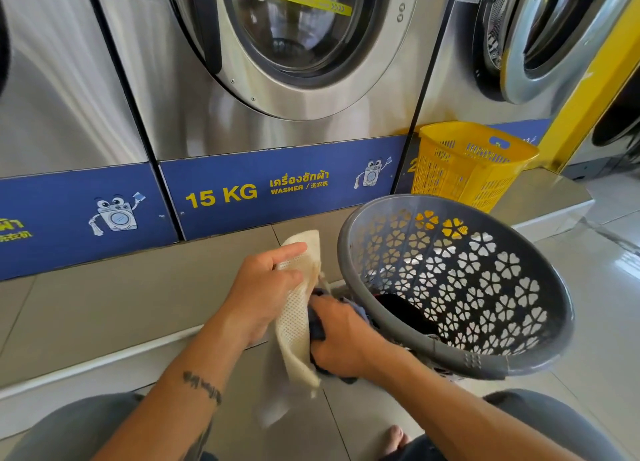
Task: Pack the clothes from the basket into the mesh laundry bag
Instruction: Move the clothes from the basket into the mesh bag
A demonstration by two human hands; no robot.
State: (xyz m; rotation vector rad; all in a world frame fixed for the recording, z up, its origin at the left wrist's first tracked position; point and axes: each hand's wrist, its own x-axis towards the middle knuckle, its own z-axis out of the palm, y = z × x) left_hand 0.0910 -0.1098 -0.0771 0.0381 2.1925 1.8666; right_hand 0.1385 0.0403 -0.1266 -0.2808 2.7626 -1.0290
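Note:
My left hand point(266, 289) pinches the upper edge of a cream mesh laundry bag point(294, 332), which hangs down between my hands. Just to its right, my right hand point(341, 339) is closed on a dark blue garment point(317, 325) and presses it against the side of the bag. The round grey basket point(540, 353) with flower-shaped holes tilts toward me at the right. A dark piece of clothing point(405, 310) lies at its bottom.
Steel washing machines point(277, 62) with blue lower panels stand directly ahead on a raised tiled step point(138, 287). A yellow plastic basket point(467, 162) sits on the step behind the grey one. My knees and a bare foot point(394, 438) show at the bottom.

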